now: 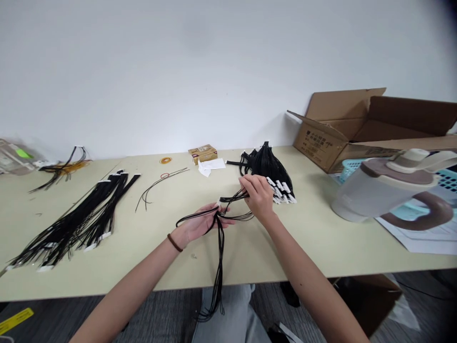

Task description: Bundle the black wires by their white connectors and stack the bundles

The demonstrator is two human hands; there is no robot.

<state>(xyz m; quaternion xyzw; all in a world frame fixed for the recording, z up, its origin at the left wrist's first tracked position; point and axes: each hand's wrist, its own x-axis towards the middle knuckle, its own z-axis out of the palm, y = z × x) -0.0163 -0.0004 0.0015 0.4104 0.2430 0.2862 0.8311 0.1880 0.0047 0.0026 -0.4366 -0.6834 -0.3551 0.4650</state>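
Note:
A black wire harness (220, 243) with a white connector (219, 202) is between my hands. My left hand (200, 225) is palm up under its middle, with the wires running across the fingers and looping over the palm. Pinched in my right hand (259, 196) are several of its black wires, right of the connector. The loose ends hang down over the table's front edge above my lap. Just behind my right hand lies a large bundle of black harnesses (267, 159) with white connectors. More black harnesses (85, 209) are laid out on the left.
Toward the back stand a small gold box (203, 153) and a white tissue (210, 165). Loose thin wires (157, 186) and yellow rubber bands (165, 160) lie left of them. An open cardboard box (332, 138), a large jug (382, 186) and a blue basket (352, 166) occupy the right.

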